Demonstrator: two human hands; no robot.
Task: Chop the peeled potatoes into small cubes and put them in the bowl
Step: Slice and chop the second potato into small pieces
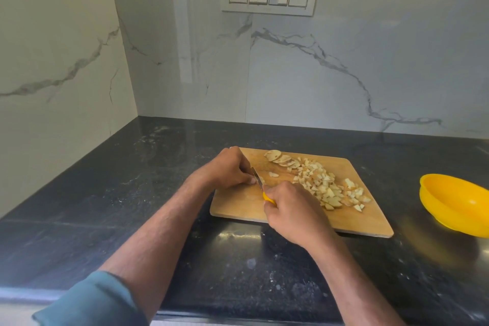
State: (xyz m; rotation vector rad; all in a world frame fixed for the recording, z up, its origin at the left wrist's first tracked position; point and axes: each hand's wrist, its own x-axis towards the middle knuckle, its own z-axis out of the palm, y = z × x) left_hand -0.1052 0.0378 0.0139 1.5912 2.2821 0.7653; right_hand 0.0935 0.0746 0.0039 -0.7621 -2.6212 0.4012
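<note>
Right hand (288, 209) curls round the yellow-handled knife (260, 184); left hand (230, 168), fingers bent, seems to pin a potato piece, mostly hidden. Cubes (328, 189) and slices (281, 159) lie mid-frame on the cutting board (238, 204); yellow bowl (455, 204) at right edge.

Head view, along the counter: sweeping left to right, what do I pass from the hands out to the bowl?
Left hand → knife blade → right hand gripping the yellow knife handle → pile of potato cubes on the wooden cutting board → bare black countertop → yellow bowl, which looks empty.
</note>
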